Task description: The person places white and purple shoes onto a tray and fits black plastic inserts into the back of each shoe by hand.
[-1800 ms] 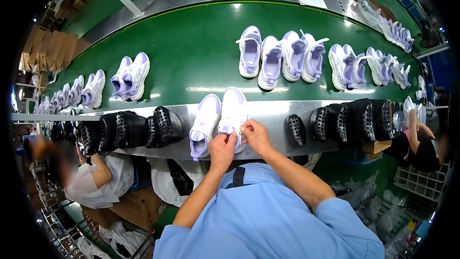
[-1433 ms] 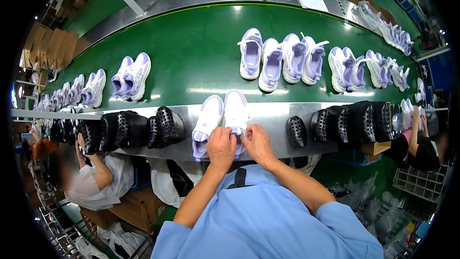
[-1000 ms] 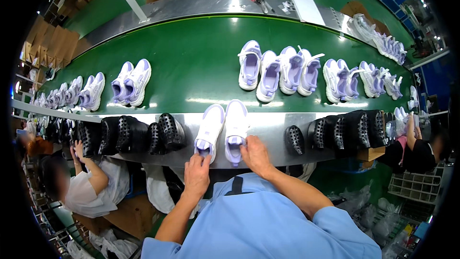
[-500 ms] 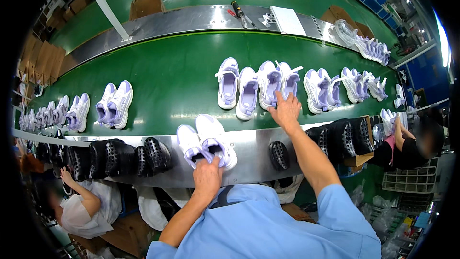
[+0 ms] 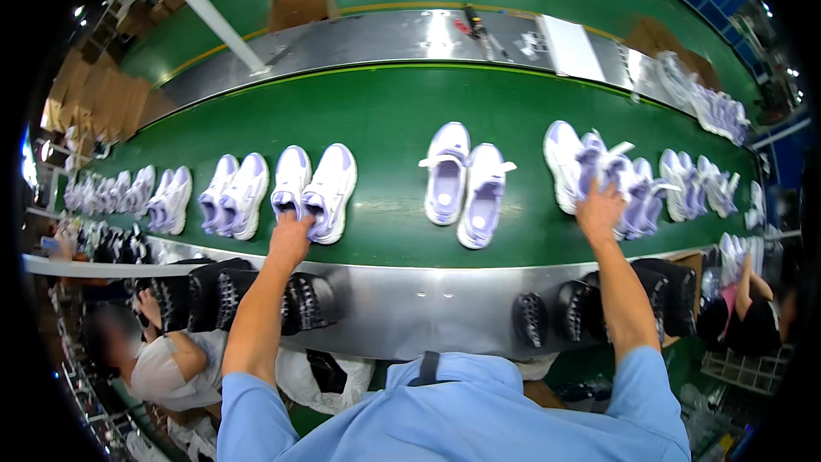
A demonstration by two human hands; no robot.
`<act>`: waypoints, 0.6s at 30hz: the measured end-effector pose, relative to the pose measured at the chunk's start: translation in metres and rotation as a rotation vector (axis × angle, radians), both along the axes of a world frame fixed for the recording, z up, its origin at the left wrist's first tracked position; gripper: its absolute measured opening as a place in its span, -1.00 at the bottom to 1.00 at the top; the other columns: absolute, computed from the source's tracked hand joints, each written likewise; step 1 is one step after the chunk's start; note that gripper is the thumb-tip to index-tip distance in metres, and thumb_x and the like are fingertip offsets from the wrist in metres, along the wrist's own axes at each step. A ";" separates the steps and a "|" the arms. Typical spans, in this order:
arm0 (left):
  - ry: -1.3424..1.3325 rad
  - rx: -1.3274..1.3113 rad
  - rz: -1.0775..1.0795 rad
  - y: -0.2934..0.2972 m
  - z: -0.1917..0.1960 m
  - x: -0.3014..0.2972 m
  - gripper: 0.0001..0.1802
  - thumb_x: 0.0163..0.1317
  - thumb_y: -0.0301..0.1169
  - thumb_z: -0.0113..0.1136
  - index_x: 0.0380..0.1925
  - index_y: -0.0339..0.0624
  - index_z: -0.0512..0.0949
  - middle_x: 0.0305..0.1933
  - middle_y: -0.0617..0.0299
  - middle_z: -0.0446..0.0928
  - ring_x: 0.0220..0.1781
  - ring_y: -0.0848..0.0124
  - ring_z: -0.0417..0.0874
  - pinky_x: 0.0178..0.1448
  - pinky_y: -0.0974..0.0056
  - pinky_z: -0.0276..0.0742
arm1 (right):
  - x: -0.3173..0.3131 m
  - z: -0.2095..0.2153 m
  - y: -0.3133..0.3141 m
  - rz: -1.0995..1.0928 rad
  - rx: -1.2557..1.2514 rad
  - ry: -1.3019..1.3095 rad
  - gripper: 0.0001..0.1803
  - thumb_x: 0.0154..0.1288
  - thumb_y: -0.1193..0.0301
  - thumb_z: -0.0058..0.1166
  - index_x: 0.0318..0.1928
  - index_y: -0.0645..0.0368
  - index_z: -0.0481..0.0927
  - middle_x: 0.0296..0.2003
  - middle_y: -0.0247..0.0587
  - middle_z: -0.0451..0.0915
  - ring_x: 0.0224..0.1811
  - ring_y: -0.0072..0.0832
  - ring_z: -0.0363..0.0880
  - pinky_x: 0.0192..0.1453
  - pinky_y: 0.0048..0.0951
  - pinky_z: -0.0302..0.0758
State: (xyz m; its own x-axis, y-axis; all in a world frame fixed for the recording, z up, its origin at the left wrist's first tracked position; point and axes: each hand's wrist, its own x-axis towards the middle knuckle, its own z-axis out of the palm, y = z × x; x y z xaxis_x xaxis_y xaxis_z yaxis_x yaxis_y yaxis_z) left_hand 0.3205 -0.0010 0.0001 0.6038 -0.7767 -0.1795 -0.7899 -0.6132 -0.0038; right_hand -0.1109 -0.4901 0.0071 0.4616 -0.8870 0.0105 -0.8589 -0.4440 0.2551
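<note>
My left hand (image 5: 289,239) grips the heels of a white and lilac pair of sneakers (image 5: 313,191) lying on the green conveyor belt (image 5: 393,111). My right hand (image 5: 600,210) reaches far right and closes on another white and lilac sneaker pair (image 5: 590,169) on the belt. Between my hands lies a third pair (image 5: 464,186), untouched, with its openings facing up.
More sneaker pairs line the belt to the left (image 5: 205,197) and right (image 5: 697,184). Black shoe lasts (image 5: 222,299) stand along the steel shelf (image 5: 410,308) in front of me. One seated person works below left (image 5: 167,359), another at right (image 5: 748,308).
I moved the pair from the steel shelf onto the green belt with my left hand. My right hand left that pair and reached to a pair on the right.
</note>
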 end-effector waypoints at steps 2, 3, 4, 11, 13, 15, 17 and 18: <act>-0.217 0.267 0.051 -0.032 0.020 -0.027 -0.59 0.09 -0.40 0.44 0.01 -0.01 0.74 -0.04 0.01 0.65 0.15 -0.03 0.64 -0.01 -0.03 0.69 | 0.001 0.024 0.029 0.149 -0.105 -0.220 -0.24 0.22 0.13 0.41 0.36 0.18 0.50 0.23 0.32 0.54 0.15 0.17 0.57 0.21 0.14 0.44; -0.294 0.354 0.008 -0.037 0.018 -0.037 -0.62 0.11 -0.39 0.41 -0.01 -0.07 0.71 -0.09 0.04 0.66 0.12 0.04 0.65 -0.08 0.03 0.67 | 0.013 0.031 0.053 0.125 0.143 -0.185 -0.25 0.21 0.08 0.42 0.31 0.23 0.54 0.14 0.29 0.59 0.13 0.17 0.59 0.17 0.17 0.47; -0.187 0.332 -0.085 -0.046 0.008 -0.053 -0.66 0.12 -0.37 0.44 -0.07 -0.13 0.69 -0.17 0.05 0.66 0.08 0.04 0.65 -0.13 -0.01 0.65 | 0.022 0.027 0.086 0.200 0.247 -0.191 -0.19 0.20 0.01 0.42 0.35 0.19 0.51 0.19 0.33 0.55 0.15 0.18 0.60 0.20 0.17 0.50; 0.099 -0.350 -0.471 -0.190 -0.021 -0.159 -0.48 0.17 -0.49 0.38 0.18 -0.01 0.61 0.28 -0.13 0.52 0.42 -0.05 0.47 0.31 -0.16 0.49 | 0.101 -0.021 0.201 0.283 0.520 -0.343 -0.24 0.21 0.09 0.45 0.35 0.16 0.53 0.35 0.66 0.34 0.24 0.33 0.54 0.25 0.12 0.55; 0.141 -0.303 -0.519 -0.215 -0.020 -0.155 -0.56 0.15 -0.50 0.36 0.09 -0.03 0.64 0.15 -0.08 0.59 0.33 -0.01 0.53 0.25 -0.14 0.51 | 0.108 -0.037 0.189 0.262 0.498 -0.416 -0.42 0.24 0.18 0.40 0.19 0.21 0.64 0.29 0.63 0.42 0.17 0.28 0.60 0.21 0.08 0.60; 0.249 -0.193 -0.596 -0.220 -0.002 -0.151 -0.65 0.14 -0.51 0.36 -0.03 -0.05 0.67 -0.02 -0.01 0.64 0.20 0.02 0.60 0.17 -0.11 0.55 | 0.109 -0.032 0.194 0.342 0.399 -0.501 -0.57 0.26 0.21 0.39 0.02 0.21 0.69 0.21 0.51 0.51 0.11 0.22 0.63 0.14 0.04 0.64; 0.238 -0.236 -0.599 -0.195 0.031 -0.163 -0.74 0.12 -0.51 0.36 -0.15 -0.07 0.68 -0.25 0.07 0.64 -0.01 0.04 0.66 0.02 -0.06 0.57 | 0.100 -0.005 0.209 0.385 0.370 -0.530 -0.64 0.25 0.24 0.38 -0.05 0.19 0.71 0.18 0.39 0.56 0.07 0.17 0.65 0.11 0.04 0.66; 0.297 -0.291 -0.581 -0.173 0.043 -0.171 -0.75 0.11 -0.52 0.34 -0.16 -0.08 0.69 -0.27 0.06 0.63 -0.05 0.04 0.66 -0.03 -0.05 0.56 | 0.089 0.000 0.222 0.434 0.398 -0.555 -0.66 0.25 0.25 0.38 -0.07 0.19 0.70 0.18 0.41 0.56 0.06 0.17 0.65 0.11 0.02 0.66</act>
